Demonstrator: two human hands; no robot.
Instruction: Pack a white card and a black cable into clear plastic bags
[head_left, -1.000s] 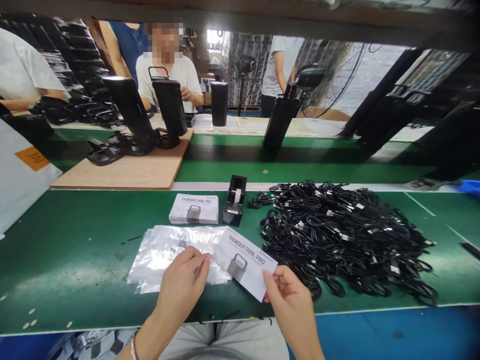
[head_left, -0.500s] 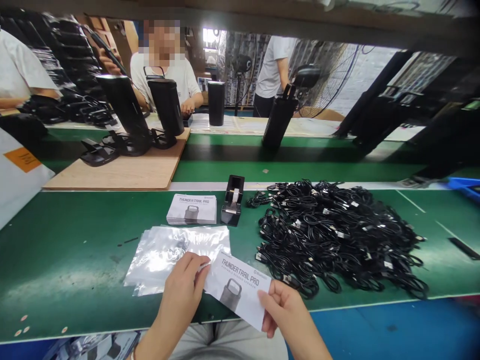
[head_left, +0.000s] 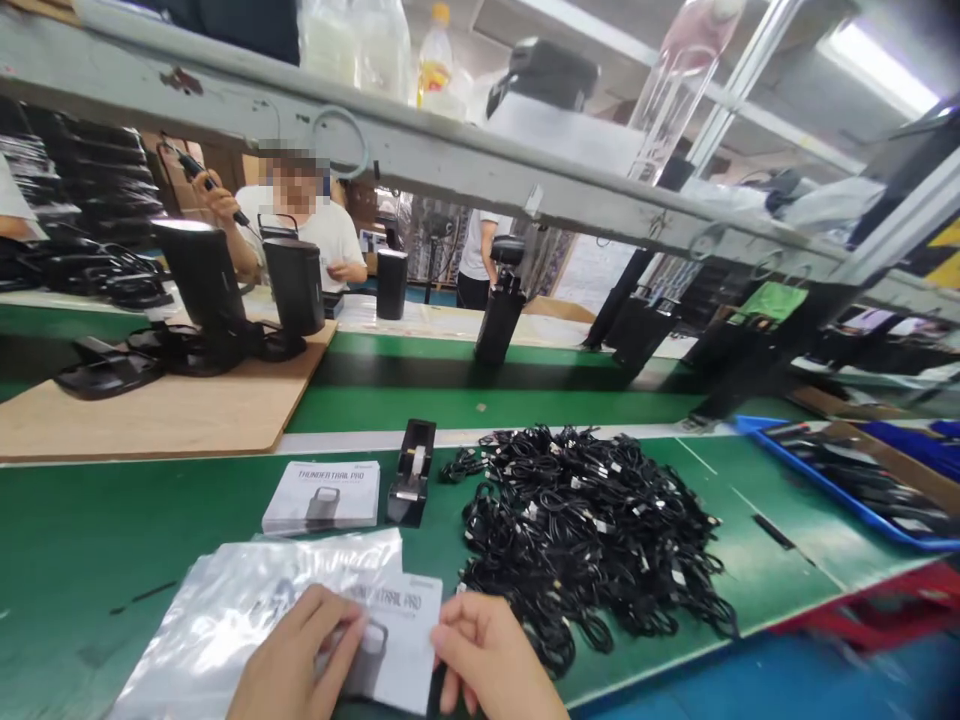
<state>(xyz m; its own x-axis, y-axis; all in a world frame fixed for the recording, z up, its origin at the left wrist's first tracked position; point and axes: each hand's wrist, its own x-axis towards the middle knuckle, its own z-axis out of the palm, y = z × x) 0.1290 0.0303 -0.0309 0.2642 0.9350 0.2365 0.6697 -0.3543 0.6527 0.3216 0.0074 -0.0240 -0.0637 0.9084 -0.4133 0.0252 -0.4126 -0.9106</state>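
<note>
A white printed booklet [head_left: 405, 640] with a speaker picture is between my hands above the bench's front edge. My right hand [head_left: 487, 650] pinches its right edge, thumb on top. At the booklet's left side, my left hand [head_left: 304, 650] is closed, thumb and fingers pinching a clear plastic bag. The left part of the booklet looks hazy, as if under that plastic; how far it is inside, I cannot tell. A stack of clear plastic bags [head_left: 199, 625] lies under and left of my left hand. Behind it sits a stack of the same booklets [head_left: 322, 497].
A black tape dispenser [head_left: 412, 475] stands beside the booklets. Coiled black cables [head_left: 592, 530] form a big pile on the right, with a blue tray [head_left: 832, 490] beyond. Black speakers [head_left: 292, 285] stand across the bench near a co-worker [head_left: 330, 235]. A shelf beam [head_left: 450, 150] crosses overhead.
The view has tilted up and turned right, showing the shelf and blue tray. My hands have come closer together, and the booklet has moved left and straightened, its left part now hazy.
</note>
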